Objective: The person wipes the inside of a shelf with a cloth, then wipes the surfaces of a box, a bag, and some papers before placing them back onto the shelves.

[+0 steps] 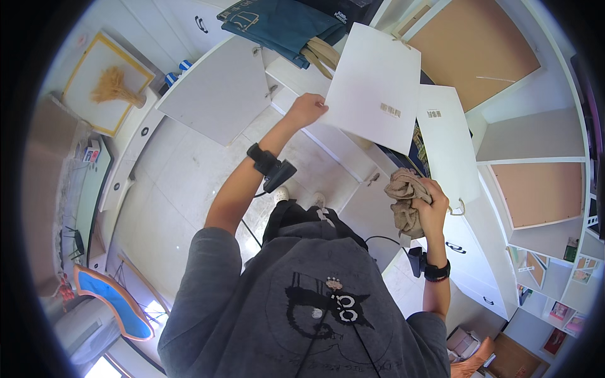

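Note:
My left hand [307, 109] is closed on the left edge of a white cabinet door [372, 82], which stands swung out and bears a small printed label. In my right hand [435, 211] is a crumpled brown cloth [406, 195], bunched between the fingers. The cloth is just in front of a second white door [444, 138] with a curved metal handle. Through the gap between these two doors dark and patterned items show, too covered to name.
A dark teal bag [283, 28] with tan handles lies on top at the far side. Another white door [220, 88] hangs open at the left. To the right rise white shelves [529, 135] with brown back panels. Dried grass [113, 86] stands by a framed panel.

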`<state>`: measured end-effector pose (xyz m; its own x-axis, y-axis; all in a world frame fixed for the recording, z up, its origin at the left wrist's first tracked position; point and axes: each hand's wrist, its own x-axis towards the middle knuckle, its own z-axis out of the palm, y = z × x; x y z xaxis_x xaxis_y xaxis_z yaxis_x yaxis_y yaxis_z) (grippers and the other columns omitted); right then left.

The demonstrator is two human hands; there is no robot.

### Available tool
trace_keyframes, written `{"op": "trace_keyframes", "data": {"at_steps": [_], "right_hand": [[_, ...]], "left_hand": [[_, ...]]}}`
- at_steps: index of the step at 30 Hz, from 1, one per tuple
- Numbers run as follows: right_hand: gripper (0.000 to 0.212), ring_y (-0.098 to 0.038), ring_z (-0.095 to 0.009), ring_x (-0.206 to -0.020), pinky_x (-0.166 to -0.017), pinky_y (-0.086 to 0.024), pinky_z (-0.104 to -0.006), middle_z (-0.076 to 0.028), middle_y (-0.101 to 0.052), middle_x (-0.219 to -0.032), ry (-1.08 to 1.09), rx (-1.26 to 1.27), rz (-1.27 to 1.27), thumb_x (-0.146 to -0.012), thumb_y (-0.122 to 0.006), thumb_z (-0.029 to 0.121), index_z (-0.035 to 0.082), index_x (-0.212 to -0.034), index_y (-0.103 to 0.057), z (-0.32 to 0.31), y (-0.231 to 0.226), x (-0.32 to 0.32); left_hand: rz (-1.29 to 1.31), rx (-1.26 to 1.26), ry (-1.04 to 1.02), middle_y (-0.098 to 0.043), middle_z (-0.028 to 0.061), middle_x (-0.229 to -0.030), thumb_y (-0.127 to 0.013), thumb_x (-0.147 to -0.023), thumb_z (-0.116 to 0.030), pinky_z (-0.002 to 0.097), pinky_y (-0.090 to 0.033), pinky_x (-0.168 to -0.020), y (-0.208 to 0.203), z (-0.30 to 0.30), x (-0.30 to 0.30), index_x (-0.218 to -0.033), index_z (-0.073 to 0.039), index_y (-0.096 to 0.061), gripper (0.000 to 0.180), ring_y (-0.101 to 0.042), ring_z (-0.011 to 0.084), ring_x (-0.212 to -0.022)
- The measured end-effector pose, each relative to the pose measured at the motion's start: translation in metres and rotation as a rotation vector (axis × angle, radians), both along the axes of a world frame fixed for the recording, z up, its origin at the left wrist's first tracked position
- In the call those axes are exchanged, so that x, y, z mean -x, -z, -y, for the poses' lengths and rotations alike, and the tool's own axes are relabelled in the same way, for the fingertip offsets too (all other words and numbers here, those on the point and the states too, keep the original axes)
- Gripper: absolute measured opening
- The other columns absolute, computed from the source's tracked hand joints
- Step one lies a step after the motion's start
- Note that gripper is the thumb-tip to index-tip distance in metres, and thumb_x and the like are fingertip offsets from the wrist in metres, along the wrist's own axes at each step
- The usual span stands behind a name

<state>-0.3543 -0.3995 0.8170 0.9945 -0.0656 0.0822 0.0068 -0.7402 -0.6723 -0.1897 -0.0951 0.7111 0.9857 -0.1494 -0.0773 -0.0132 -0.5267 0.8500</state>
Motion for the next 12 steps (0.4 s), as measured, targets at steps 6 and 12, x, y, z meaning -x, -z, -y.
{"op": "trace_keyframes", "data": {"at_steps": [6,12], "right_hand": [[0.044,-0.058,-0.022,-0.081,-0.077,-0.043,-0.0256,-0.013,-0.061,-0.091,-0.032,-0.231,-0.037,-0.05,-0.054,0.001,-0.006,-0.093,-0.058,0.007,-0.019,-0.017],[0.052,-0.059,-0.03,-0.093,-0.084,-0.048,-0.0385,-0.021,-0.057,-0.104,-0.041,-0.942,-0.241,-0.067,-0.055,0.015,-0.006,-0.115,-0.047,0.02,-0.054,-0.064]], "left_hand": [[-0.223,0.472,0.171,-0.062,0.0049,-0.07,-0.061,-0.077,-0.015,0.0235,-0.044,-0.067,0.002,0.039,0.049,-0.079,0.001,-0.064,0.017,-0.056,0.0105,-0.067],[-0.505,0.329,0.904,-0.064,0.0103,-0.089,-0.062,-0.08,-0.025,0.0259,-0.042,-0.081,-0.041,0.06,0.079,-0.111,-0.008,-0.058,0.035,-0.058,0.0153,-0.088]]}}
